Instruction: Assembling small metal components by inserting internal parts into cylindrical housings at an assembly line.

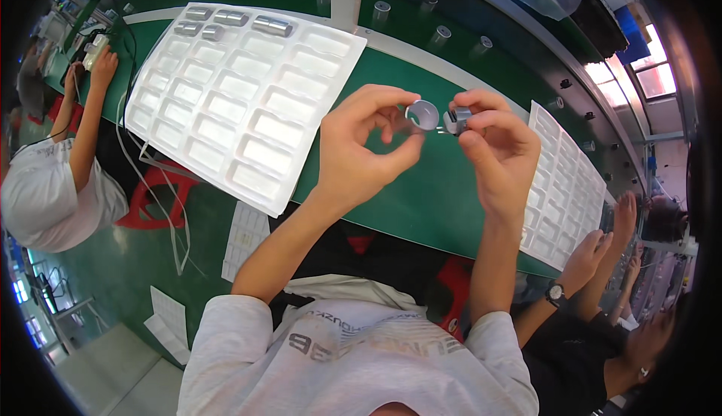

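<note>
Over the green bench, the left hand is pinching a grey sleeve, fingertips covering part of its wall. Just beside it, the right hand is gripping a small silver part, its fingers hiding much of the shape. To the left, a white tray is holding metal cylinders; to the right, another tray is lying partly hidden behind the right hand.

"See anything leftward?"
"Got a red stool beside a co-worker in white."
"And rightward?"
"Spotting a wristwatch on a co-worker in black, with a bright window higher up."
</note>
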### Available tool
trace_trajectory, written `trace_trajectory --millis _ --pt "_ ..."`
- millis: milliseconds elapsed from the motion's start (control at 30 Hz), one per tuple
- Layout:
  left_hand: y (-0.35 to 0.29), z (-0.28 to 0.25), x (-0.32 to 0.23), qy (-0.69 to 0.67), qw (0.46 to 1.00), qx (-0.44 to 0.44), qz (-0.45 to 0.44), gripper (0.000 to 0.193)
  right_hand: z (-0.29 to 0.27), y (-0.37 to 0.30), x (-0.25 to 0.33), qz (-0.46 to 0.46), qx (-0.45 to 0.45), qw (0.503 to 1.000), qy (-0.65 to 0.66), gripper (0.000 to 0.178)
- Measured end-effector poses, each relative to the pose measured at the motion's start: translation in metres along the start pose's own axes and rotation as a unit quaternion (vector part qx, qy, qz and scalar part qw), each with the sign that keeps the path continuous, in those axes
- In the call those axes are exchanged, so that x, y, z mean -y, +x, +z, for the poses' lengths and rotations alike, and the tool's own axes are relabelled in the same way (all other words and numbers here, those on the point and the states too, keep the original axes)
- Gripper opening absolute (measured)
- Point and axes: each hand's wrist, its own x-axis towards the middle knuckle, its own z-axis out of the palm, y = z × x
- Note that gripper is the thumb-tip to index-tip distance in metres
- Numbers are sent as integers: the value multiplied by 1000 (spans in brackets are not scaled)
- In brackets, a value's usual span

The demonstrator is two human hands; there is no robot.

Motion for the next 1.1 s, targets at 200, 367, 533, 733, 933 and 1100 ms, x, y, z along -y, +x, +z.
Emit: trace_trajectory --millis 200,367,533,733,933,1100 --pt "-2 4 -8 180 967 -24 176 43 5 -1 6 -18 -62 997 -46 28" --pt "-5 4 -13 186 965 5 184 42 5 -2 2 -58 5 985 -159 30" --pt "-9 4 -13 184 960 2 211 41 5 -4 6 -27 -3 991 -132 30" --pt "-16 4 -17 237 940 8 244 40 0 -10 -1 -17 11 995 -99 30" --pt "-21 2 -16 241 930 8 278 41 6 -16 0 -8 -6 998 -70 31" --pt "-22 4 -23 180 962 30 204 41 0 -20 -6 -69 7 996 -54 30"
